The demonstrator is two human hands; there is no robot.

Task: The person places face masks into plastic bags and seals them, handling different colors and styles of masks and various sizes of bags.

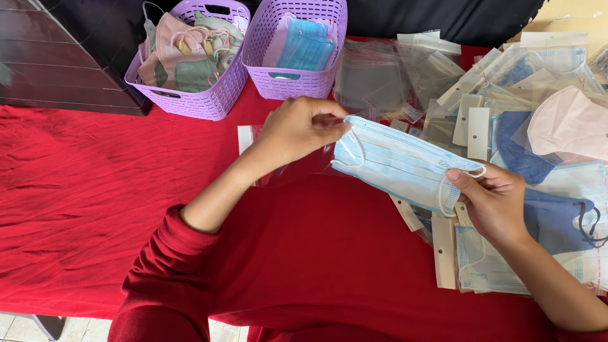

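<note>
Blue face mask (pixel 400 166) held over the red worktop (pixel 82 190).
I see my left hand (pixel 297 130) pinching it with a clear bag (pixel 297 166); my right hand (pixel 491 199) pinches its other end.

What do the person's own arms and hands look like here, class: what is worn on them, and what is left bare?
The left arm wears a red long sleeve pushed up to the elbow. The right arm shows no sleeve. The left hand and right hand are bare: no gloves, rings or watch visible.

Behind the red tablecloth (pixel 82 209), two purple baskets (pixel 209 101) hold masks; packaged masks (pixel 557 133), perhaps sealed, pile right.
</note>
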